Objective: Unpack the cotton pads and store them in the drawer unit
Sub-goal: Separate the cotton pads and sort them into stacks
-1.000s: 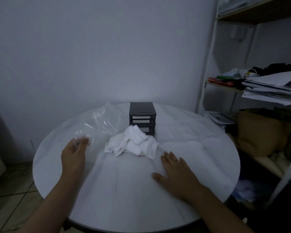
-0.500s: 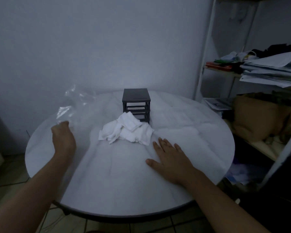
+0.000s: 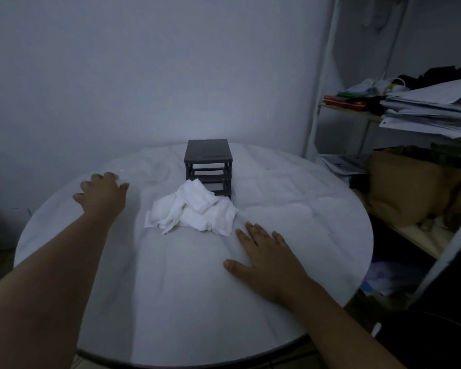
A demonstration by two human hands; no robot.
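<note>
A heap of white cotton pads (image 3: 194, 211) lies in the middle of the round white table (image 3: 186, 294), touching the front of the small dark grey drawer unit (image 3: 208, 162). My left hand (image 3: 103, 197) hovers at the table's left side with fingers spread, and something pale glints at its fingertips. The clear plastic bag (image 3: 147, 166) lies flat and faint behind that hand, left of the drawer unit. My right hand (image 3: 268, 258) rests flat on the table, palm down, just right of the pads. It holds nothing.
A white shelf rack (image 3: 322, 83) stands at the right with stacked papers (image 3: 431, 107) and a brown bag (image 3: 407, 187) close to the table's edge. A plain wall runs behind the table.
My left hand has carried the clear bag from a raised position at the left down toward the back of the table and spread its fingers. The right hand has stayed flat.
</note>
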